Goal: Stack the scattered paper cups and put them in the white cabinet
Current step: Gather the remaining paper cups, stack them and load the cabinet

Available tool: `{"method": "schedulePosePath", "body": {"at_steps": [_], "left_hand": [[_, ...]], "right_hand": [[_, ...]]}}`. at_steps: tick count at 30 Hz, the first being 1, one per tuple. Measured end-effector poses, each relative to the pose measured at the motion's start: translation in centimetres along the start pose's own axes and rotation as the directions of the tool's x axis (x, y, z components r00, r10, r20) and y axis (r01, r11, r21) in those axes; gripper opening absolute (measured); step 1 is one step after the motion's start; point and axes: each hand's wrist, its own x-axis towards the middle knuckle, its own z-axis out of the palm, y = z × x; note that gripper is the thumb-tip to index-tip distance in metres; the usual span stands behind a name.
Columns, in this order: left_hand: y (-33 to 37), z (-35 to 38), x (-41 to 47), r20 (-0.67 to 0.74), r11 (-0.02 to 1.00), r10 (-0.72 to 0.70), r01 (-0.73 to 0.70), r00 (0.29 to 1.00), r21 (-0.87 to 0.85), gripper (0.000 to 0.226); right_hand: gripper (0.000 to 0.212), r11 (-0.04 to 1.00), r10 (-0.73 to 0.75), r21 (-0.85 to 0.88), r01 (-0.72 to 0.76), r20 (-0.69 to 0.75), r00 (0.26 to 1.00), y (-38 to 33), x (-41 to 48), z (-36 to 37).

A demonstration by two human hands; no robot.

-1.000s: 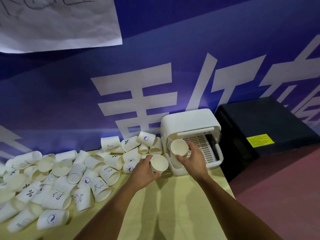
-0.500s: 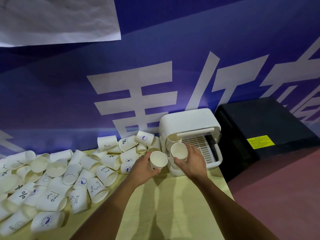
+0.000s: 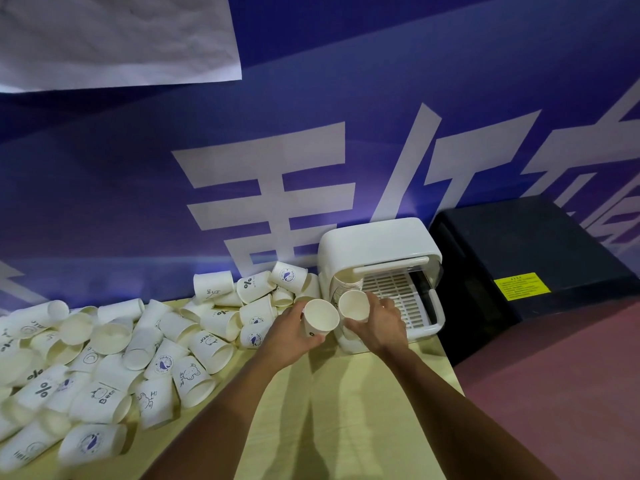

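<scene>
**Nesting step, ongoing**

Leaving pile [image 3: 138, 344] lying on table [image 3: 346, 417], left. Curling left hand [image 3: 289, 337] round left cup [image 3: 320, 322], mouth up, for nesting. Wrapping right hand [image 3: 381, 327] round right cup [image 3: 353, 305] just beside, before open cabinet [image 3: 374, 244], probably for quick loading.

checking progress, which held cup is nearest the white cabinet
The right-hand cup: it is directly before the open front of the white cabinet, while the left-hand cup is farther left.

The right hand [image 3: 377, 325] has drawn its plain white paper cup [image 3: 353, 304] down and left, out from the mouth of the boxy white plastic cabinet [image 3: 377, 244]. The left hand [image 3: 291, 336] has lifted a second white paper cup [image 3: 320, 322] slightly, and the two rims now sit just beside each other.
</scene>
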Motion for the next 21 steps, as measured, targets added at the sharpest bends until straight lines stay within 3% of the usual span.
{"method": "schedulePosePath", "body": {"at_steps": [2, 5, 7, 11, 14, 21], "left_hand": [[0.3, 0.0, 0.1, -0.002, 1.000, 0.001, -0.001, 1.000, -0.004, 0.069], [0.6, -0.1, 0.1, -0.006, 1.000, -0.002, 0.002, 1.000, -0.012, 0.069], [0.6, -0.1, 0.0, -0.010, 0.999, 0.000, 0.000, 1.000, -0.033, 0.068], [0.9, -0.4, -0.5, -0.054, 0.992, -0.002, -0.005, 0.999, -0.129, 0.064], [1.0, -0.9, -0.8, -0.084, 0.988, -0.007, -0.006, 0.996, -0.154, 0.066], [2.1, -1.6, -0.8, -0.053, 0.986, 0.006, -0.015, 0.999, -0.163, 0.061]], "right_hand": [[0.081, 0.999, -0.048, -0.023, 0.047, -0.059, 0.997, 0.0, -0.2, -0.1], [0.062, 0.973, -0.221, 0.019, 0.229, -0.203, 0.954, -0.4, -0.6, -0.2], [0.056, 0.946, -0.291, 0.085, 0.314, -0.212, 0.933, -0.8, -0.9, -0.3], [0.061, 0.927, -0.279, 0.230, 0.296, -0.103, 0.955, -2.0, -1.3, -0.5], [0.042, 0.898, -0.270, 0.347, 0.270, -0.050, 0.962, -2.8, -1.3, -0.8], [0.048, 0.874, -0.285, 0.402, 0.274, -0.035, 0.958, -4.3, -1.4, -1.7]]}}
